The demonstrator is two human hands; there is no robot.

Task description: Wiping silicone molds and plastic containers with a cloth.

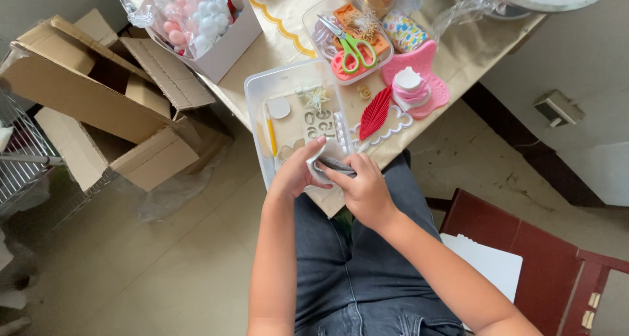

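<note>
Here, both hands meet over the near end of a clear plastic tray that sits at the edge of the desk, above the person's lap. The left hand curls around a small pale piece, its thumb and fingers pinching the edge, while the right hand is closed on the same piece from the other side, where a darker, greyish strip shows between the fingers. What the piece is exactly cannot be told; it looks thin and bendable, like soft plastic or a mould, so it is probably light and would flex or crease if squeezed hard. A hold along its edges, as both hands have now, seems the safest way to keep it from buckling. In the tray lie a yellow stick, a white round piece and some small white cutters. Just beside the tray rest a red leaf-shaped piece and a white scalloped cutter. Farther up stand a tub with green-handled scissors, a pink mat bearing a white stamp, and a box of pastel balls. Open cardboard boxes sit on the floor to the left.
</note>
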